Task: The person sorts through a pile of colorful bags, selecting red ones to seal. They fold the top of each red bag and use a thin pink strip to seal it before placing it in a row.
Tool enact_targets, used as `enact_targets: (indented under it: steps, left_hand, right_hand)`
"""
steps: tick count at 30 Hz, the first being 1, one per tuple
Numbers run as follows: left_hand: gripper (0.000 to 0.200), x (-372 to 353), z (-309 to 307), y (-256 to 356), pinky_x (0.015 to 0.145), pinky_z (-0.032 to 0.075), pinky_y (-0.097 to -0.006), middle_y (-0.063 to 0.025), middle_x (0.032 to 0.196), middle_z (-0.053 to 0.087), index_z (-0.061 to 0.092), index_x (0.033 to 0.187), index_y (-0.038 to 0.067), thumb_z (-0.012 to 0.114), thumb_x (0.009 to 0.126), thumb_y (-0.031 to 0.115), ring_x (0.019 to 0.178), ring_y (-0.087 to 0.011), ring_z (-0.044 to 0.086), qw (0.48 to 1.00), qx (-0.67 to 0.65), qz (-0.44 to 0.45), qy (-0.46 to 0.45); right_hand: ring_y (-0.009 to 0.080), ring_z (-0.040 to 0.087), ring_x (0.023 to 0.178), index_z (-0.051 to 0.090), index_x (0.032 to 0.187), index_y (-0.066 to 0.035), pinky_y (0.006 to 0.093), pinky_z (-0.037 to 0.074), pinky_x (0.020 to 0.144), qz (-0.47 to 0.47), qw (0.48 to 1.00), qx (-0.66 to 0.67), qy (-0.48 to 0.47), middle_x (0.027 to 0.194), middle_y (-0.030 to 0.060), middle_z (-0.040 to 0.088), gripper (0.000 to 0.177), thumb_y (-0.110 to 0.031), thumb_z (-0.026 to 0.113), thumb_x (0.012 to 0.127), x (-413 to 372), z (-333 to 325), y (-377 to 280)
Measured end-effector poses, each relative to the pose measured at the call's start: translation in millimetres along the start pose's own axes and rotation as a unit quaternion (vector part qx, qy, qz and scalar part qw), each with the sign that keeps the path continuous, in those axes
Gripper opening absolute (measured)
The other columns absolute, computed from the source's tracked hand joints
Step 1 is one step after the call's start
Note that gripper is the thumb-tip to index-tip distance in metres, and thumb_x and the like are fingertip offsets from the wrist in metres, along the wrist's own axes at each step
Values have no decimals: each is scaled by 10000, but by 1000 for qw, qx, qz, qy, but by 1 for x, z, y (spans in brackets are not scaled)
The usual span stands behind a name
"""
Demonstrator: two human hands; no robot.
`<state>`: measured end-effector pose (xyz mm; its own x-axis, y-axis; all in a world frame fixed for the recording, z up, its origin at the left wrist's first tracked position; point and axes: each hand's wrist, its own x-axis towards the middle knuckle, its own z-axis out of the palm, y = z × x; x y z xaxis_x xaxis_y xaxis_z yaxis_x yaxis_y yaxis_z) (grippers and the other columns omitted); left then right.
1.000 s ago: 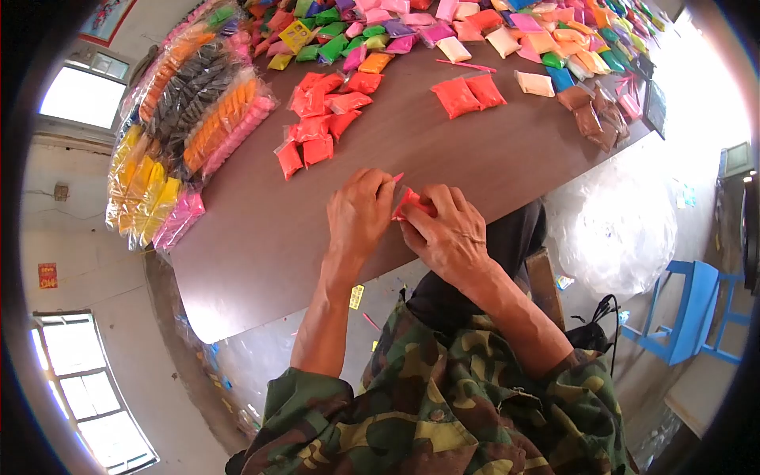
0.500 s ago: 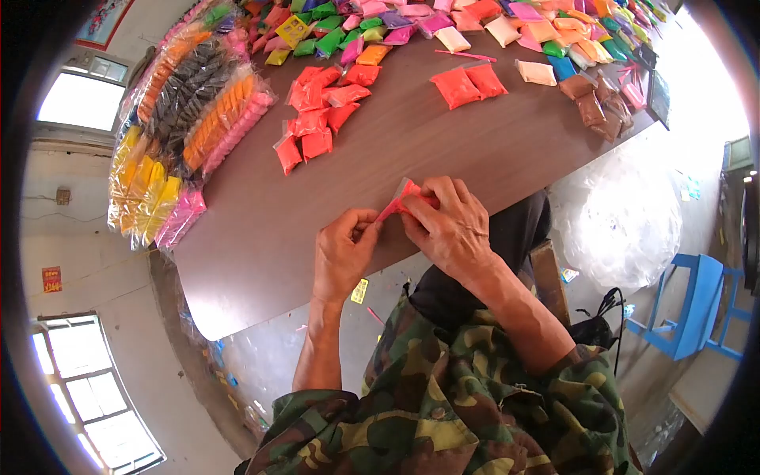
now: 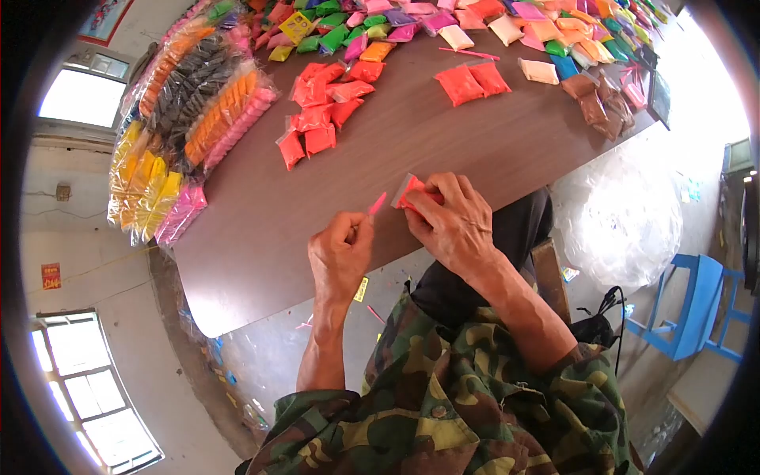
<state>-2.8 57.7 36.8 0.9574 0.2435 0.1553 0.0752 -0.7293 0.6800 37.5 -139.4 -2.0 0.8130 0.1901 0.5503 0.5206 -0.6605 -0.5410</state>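
My left hand point(image 3: 340, 249) is closed, pinching a thin pink pointed piece point(image 3: 378, 203) between thumb and fingers; its tip points up and to the right. My right hand point(image 3: 453, 218) grips a small red packet point(image 3: 407, 191) with a clear plastic edge. A narrow gap separates the pink piece from the packet. Both hands are above the near edge of the brown table point(image 3: 261, 229). Farther up the table lie a heap of similar red packets point(image 3: 321, 107) and two more red packets point(image 3: 473, 81) side by side.
Large clear bags of coloured packets point(image 3: 198, 103) stand at the left. Many coloured packets point(image 3: 546, 28) cover the far side, with brown packets point(image 3: 598, 107) at the right. A pink stick point(image 3: 469, 53) lies on the table. Beyond its right edge are a clear plastic bag point(image 3: 621, 214) and a blue stool point(image 3: 689, 309).
The pink piece in my left hand has come away from the red packet, leaving a gap. My left hand has shifted slightly left and down; the right still grips the packet.
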Motion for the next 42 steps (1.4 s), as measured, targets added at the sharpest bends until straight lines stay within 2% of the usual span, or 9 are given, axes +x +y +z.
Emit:
enact_targets:
  steps: [9, 12, 18, 21, 24, 27, 33, 38, 42]
  left_hand:
    - [136, 13, 10, 1, 536, 475, -364, -93, 610, 622, 758, 905, 52, 811, 967, 161, 506, -190, 589, 998, 59, 27, -1]
    - [141, 12, 15, 14, 533, 476, -384, -97, 615, 625, 755, 902, 59, 803, 971, 172, 503, -230, 593, 999, -7, 32, -33]
    - [135, 33, 32, 3, 529, 466, -382, -109, 628, 625, 751, 908, 53, 791, 975, 164, 514, -232, 601, 999, 11, 48, -5]
    - [134, 34, 22, 17, 540, 443, -328, -67, 642, 638, 789, 968, 16, 786, 983, 149, 575, -84, 526, 997, -25, 41, -55]
    - [138, 35, 32, 12, 549, 460, -325, -70, 654, 648, 788, 967, 12, 781, 985, 149, 588, -87, 542, 994, 16, 88, -62]
    - [140, 48, 38, 6, 547, 481, -409, -126, 646, 635, 749, 914, 54, 776, 976, 178, 538, -270, 631, 997, 22, 72, -35]
    - [146, 37, 31, 21, 547, 480, -389, -124, 640, 633, 745, 903, 56, 767, 985, 174, 530, -231, 624, 993, -27, 85, -77]
    - [145, 45, 29, 8, 534, 468, -379, -117, 627, 624, 739, 897, 39, 772, 983, 152, 510, -191, 581, 997, 16, 66, -26]
    - [146, 31, 20, 14, 520, 453, -373, -101, 615, 615, 737, 894, 30, 770, 983, 141, 502, -167, 550, 996, -24, 63, -56]
  right_hand:
    - [277, 658, 944, 762, 986, -168, 418, 574, 749, -4, 1000, 5, 5, 1068, 49, 610, 230, -162, 903, 804, 0, 1, 1]
    - [275, 658, 944, 761, 987, -165, 419, 574, 750, -4, 1000, 6, 12, 1055, 49, 602, 230, -163, 902, 805, 2, 1, 0]
    - [276, 654, 942, 753, 988, -155, 431, 566, 749, -7, 1000, 4, 5, 1044, 52, 594, 233, -170, 902, 809, 1, 1, 2]
    - [270, 657, 930, 756, 990, -173, 422, 568, 745, 1, 1000, -1, 4, 1048, 42, 606, 251, -161, 908, 790, 0, 1, 2]
    - [252, 667, 914, 774, 994, -210, 396, 579, 737, 4, 1000, -5, 11, 1052, 17, 629, 294, -136, 921, 750, 1, 0, 1]
    - [249, 667, 917, 777, 1002, -211, 395, 579, 741, 1, 1000, -6, 9, 1050, 15, 630, 294, -135, 917, 756, 1, 0, 2]
    - [245, 669, 917, 772, 999, -208, 393, 581, 742, 8, 1000, 2, 11, 1049, 14, 632, 292, -134, 917, 757, 1, 1, 2]
    - [238, 673, 923, 772, 1000, -202, 391, 582, 742, -2, 1000, 2, 13, 1052, 12, 633, 294, -133, 920, 755, 1, -2, 2]
    - [254, 669, 938, 763, 999, -191, 403, 580, 762, 6, 1000, 11, 16, 1060, 25, 628, 274, -143, 914, 775, 1, 0, 1]
